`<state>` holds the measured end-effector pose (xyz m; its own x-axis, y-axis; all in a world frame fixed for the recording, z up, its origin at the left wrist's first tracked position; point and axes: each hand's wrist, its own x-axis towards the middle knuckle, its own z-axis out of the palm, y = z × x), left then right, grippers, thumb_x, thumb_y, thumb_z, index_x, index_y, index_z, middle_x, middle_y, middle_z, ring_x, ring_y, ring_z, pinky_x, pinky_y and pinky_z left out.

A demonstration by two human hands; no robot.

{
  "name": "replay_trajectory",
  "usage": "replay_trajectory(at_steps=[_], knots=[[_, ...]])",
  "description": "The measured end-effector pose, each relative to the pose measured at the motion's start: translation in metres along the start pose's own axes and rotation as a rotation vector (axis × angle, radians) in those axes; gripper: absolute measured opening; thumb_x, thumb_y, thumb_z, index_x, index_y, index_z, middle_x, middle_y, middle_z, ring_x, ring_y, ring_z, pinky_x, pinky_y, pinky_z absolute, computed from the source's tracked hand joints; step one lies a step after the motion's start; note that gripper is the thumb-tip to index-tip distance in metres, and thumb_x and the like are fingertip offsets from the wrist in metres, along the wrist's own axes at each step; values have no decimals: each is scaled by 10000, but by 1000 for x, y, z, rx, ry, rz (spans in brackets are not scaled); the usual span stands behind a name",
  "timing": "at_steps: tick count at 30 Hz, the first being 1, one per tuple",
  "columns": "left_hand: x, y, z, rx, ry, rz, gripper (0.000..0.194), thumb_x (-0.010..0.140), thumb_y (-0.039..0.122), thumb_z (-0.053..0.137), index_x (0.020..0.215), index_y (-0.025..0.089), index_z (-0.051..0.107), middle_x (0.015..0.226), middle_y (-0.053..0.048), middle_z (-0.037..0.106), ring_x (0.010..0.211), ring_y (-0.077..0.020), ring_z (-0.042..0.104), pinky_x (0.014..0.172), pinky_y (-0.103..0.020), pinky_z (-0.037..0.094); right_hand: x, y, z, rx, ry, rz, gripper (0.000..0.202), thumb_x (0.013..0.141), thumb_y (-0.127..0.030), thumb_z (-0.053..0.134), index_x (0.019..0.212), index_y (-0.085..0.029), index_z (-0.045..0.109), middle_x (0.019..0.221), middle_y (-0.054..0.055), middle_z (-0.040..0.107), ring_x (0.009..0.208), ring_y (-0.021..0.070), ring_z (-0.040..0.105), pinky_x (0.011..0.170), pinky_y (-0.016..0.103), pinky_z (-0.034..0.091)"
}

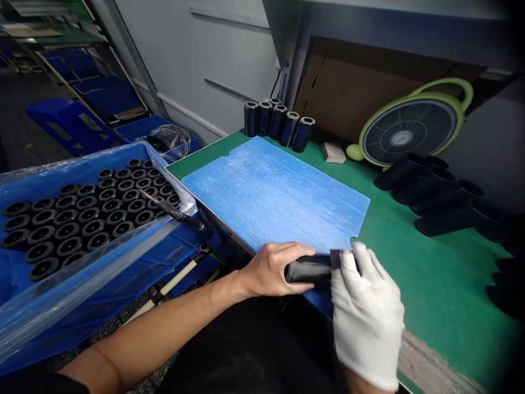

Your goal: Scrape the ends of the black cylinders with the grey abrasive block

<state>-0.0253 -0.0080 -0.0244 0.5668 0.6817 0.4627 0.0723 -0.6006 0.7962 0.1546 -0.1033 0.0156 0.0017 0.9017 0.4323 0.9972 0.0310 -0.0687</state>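
My bare left hand [276, 268] grips a glossy black tube [311, 268] lying sideways over the near edge of a blue corrugated sheet [270, 191]. My right hand [365, 312], in a white glove, presses a small dark grey pad [335, 257] against the tube's right end with its fingertips. Both hands meet at the tube above the near edge of the green bench [430, 273].
A blue crate [172, 254] lined with clear plastic holds several black tubes [90, 213] upright at the left, with a thin tool [174, 210] across its rim. Several tubes [279, 123] stand at the bench's back. More tubes [438, 200] lie at the right, beside a green fan [410, 128] and a small block [333, 153].
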Motion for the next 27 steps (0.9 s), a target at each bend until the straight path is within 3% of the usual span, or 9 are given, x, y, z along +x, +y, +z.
replay_trajectory(at_steps=[4,5,9,13,17,21,24,27], knots=[[-2,-2,2,-16,-2,-4,542,850,397,805,1329,177,678,1271,-141,772,1172,-290,758,1035,-395,628,17,-9,1,-13,36,74,272,1050,-244,386,1057,-180,650,1176,173,647,1096,308,612,858,469,537],[-2,-2,2,-13,-1,3,539,851,400,803,1325,175,680,1271,-142,773,1176,-290,757,1039,-396,628,19,-10,1,-31,36,106,273,1055,-246,378,1032,-179,642,1161,168,643,1075,299,608,852,456,528],[-2,-3,3,-16,11,-11,532,854,401,796,1319,169,681,1258,-140,778,1151,-283,766,1014,-381,639,22,-12,0,-45,-22,-2,287,1055,-252,357,1033,-176,633,1182,170,620,1097,300,584,852,435,497],[-3,-4,3,-25,5,-4,526,860,395,790,1324,171,681,1298,-139,763,1203,-287,746,1070,-392,611,24,-14,-1,-105,-12,95,274,1057,-263,362,924,-201,594,1051,124,617,975,269,580,765,395,445],[-3,-5,3,-46,12,-8,526,858,384,793,1318,153,683,1276,-140,770,1165,-282,761,1024,-375,629,27,-13,0,-58,-4,7,276,1057,-273,362,983,-186,614,1111,141,617,1015,273,578,788,392,440],[-1,-4,3,-50,11,-50,549,825,398,824,1312,182,692,1283,-123,771,1159,-286,762,1045,-379,612,28,-18,0,-99,24,105,288,1067,-287,355,905,-207,579,1017,102,625,933,250,582,710,367,393],[-1,-4,2,-71,7,-60,528,832,387,812,1308,191,695,1268,-113,778,1140,-278,769,1010,-360,624,24,-20,5,-74,19,9,312,1064,-320,353,1008,-185,629,1178,152,636,1061,294,588,765,388,424],[-1,-5,2,-78,5,-43,543,826,398,821,1305,174,700,1272,-124,776,1160,-284,762,1034,-362,613,37,2,11,-52,12,83,329,1056,-331,368,1010,-189,661,1151,138,656,1004,274,601,747,387,409]])
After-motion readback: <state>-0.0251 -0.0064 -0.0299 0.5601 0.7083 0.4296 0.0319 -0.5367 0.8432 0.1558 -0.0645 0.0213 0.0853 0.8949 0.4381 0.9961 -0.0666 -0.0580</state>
